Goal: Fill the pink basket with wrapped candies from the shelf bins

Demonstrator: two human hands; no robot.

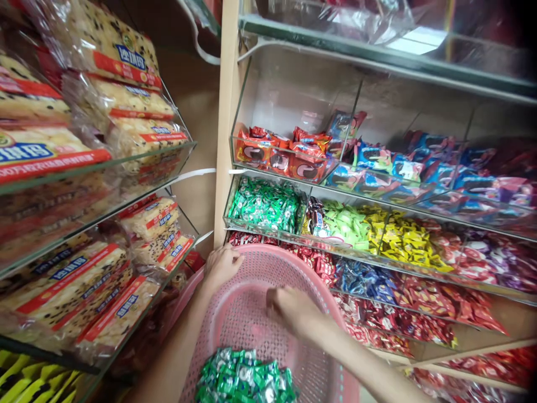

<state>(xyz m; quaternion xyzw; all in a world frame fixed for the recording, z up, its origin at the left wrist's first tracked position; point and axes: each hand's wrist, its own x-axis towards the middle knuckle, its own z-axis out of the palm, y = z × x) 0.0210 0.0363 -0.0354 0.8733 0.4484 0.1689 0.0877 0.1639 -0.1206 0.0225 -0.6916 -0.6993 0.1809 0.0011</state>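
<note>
A pink plastic basket (247,274) with perforated walls is tilted below the candy shelves. My left hand (222,264) is closed over its far-left rim. Inside the basket, my right hand (289,308) hangs above the base with its fingers curled in. It is blurred, and whatever it may hold is hidden. Green-wrapped candies (247,378) are heaped at the near side of the basket. More green candies (268,204) fill a clear shelf compartment (264,228) just beyond the rim.
Packaged rice crackers (88,280) are stacked on glass shelves at the left. A wooden upright (224,112) separates them from the candy shelves. Light green (342,224) and yellow candies (409,238) lie right of the green ones. Red snack packets (289,154) sit one shelf above.
</note>
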